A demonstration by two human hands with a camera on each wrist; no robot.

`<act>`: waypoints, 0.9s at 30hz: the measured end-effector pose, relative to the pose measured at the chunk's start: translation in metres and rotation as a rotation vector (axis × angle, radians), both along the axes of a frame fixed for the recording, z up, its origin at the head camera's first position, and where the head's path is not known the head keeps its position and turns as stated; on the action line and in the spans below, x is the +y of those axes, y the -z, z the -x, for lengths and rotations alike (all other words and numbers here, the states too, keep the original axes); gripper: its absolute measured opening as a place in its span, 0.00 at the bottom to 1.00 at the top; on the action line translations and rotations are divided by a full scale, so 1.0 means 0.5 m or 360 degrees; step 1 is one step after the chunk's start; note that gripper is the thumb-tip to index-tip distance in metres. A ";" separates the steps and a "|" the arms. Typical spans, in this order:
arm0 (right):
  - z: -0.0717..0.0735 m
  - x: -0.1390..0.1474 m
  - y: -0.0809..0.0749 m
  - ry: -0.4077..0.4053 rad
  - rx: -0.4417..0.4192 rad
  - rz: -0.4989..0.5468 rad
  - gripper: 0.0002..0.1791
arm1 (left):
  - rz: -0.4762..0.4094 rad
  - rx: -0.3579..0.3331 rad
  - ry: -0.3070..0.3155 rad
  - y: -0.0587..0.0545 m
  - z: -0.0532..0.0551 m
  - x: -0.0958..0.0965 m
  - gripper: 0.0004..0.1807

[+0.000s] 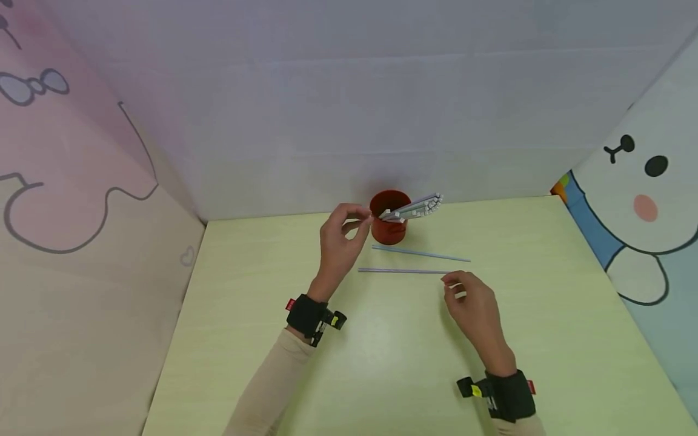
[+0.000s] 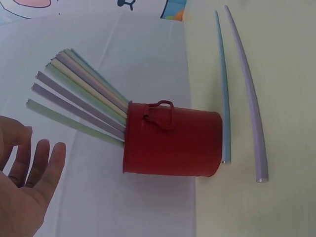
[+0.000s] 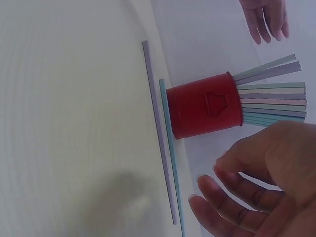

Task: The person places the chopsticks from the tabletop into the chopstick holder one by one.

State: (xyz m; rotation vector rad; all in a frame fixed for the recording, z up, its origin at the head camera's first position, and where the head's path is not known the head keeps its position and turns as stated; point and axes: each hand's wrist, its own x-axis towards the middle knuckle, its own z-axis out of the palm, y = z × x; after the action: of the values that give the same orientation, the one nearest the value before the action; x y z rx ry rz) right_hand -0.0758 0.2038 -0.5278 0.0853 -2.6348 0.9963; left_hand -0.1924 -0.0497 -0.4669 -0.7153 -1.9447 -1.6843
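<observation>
A red metal cup with a small handle stands near the back of the table. Several long, thin pastel sticks lean out of it to the right. In front of it a blue stick and a purple stick lie roughly side by side on the tabletop. My left hand hovers just left of the cup's rim, fingers loosely bent, holding nothing. Near the purple stick's right end is my right hand; the right wrist view shows its relaxed fingers empty and apart from both sticks.
The pale yellow table meets a light cloth wall right behind the cup. Cartoon-printed panels stand at the left and right sides. Each wrist wears a black strap with a small camera.
</observation>
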 end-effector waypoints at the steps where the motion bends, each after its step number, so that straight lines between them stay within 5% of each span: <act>1: 0.002 -0.001 0.003 -0.0004 -0.0003 -0.0030 0.09 | -0.0004 -0.0016 -0.0008 0.010 -0.003 -0.004 0.12; 7: 0.021 -0.011 0.014 -0.0046 -0.0022 -0.0238 0.12 | -0.0037 -0.0102 -0.0021 0.047 -0.036 -0.022 0.13; 15: 0.059 -0.019 0.013 -0.0099 -0.0045 -0.0397 0.15 | -0.0055 -0.0174 -0.0095 0.029 -0.090 -0.038 0.11; 19: 0.073 -0.019 0.018 -0.0141 -0.0061 -0.0469 0.18 | -0.0066 -0.0209 -0.0108 0.038 -0.095 -0.045 0.11; 27: 0.086 -0.019 0.031 -0.0203 -0.0080 -0.0560 0.19 | -0.0116 -0.0306 -0.0081 0.105 -0.079 -0.055 0.11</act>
State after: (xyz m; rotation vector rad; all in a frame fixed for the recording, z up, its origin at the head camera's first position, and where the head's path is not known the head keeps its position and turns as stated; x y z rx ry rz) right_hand -0.1188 0.1941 -0.5434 0.3159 -2.8529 0.5663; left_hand -0.1528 -0.0770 -0.5193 -0.4884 -1.9983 -1.8406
